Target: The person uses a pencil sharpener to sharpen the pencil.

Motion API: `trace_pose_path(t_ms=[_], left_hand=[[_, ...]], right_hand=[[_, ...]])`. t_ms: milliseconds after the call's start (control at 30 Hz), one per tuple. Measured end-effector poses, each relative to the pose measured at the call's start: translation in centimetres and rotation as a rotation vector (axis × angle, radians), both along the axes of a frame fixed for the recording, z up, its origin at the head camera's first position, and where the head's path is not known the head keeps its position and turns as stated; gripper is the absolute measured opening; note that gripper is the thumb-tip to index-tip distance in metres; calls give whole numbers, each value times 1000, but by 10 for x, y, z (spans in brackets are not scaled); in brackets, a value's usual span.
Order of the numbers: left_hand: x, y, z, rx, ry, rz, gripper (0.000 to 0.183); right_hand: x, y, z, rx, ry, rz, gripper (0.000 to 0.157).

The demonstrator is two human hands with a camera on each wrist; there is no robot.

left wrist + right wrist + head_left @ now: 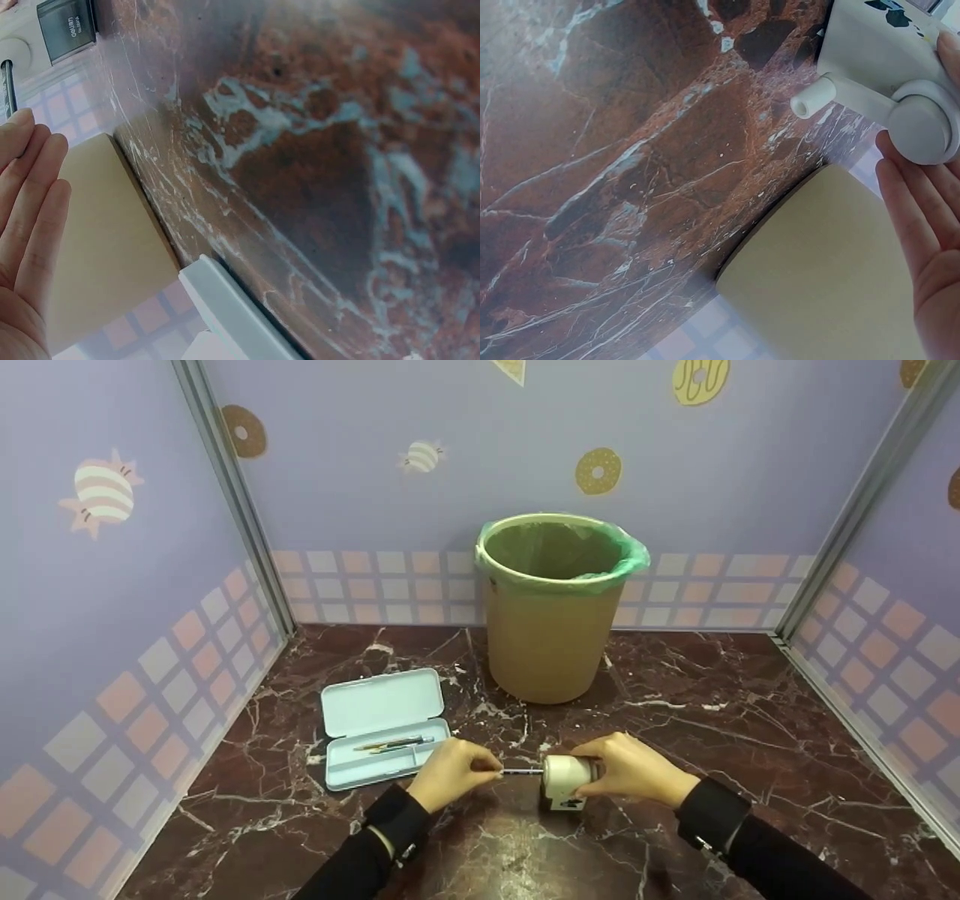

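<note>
A cream crank pencil sharpener (pixel 568 780) stands on the marble-patterned table in front of me. My right hand (pixel 634 765) grips its body from the right, thumb and fingers on opposite sides. In the right wrist view the white crank handle (pixel 862 101) sticks out from the back of the sharpener. On the left, my left hand (pixel 454 772) pinches a thin dark pencil (pixel 523 771) between thumb and fingertips. The pencil lies level, its far end inside the sharpener's front hole, as the left wrist view also shows. Its tip is hidden.
An open light-blue pencil case (pixel 382 701) lies left of my hands, with several slim pencils or pens (pixel 394 745) inside. Behind stands a tan bin (pixel 551 645) with a green bag (pixel 630 556) over its rim. Patterned walls (pixel 337 495) enclose the table at the back and sides.
</note>
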State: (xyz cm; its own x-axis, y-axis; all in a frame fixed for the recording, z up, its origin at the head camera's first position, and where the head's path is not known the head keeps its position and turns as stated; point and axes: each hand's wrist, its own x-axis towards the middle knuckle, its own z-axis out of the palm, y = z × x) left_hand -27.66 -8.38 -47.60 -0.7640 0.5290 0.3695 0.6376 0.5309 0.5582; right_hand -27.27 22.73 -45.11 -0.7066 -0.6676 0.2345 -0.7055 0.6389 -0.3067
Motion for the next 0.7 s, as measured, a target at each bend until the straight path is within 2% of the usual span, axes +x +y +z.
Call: trace_pose_path(t_ms=[267, 700], left_hand=[[-2, 0, 3, -25, 2, -13, 7], [-4, -1, 10, -75, 22, -65, 8]], right_hand=[[1, 0, 1, 22, -47, -19, 45], [0, 0, 1, 26, -35, 9, 45]])
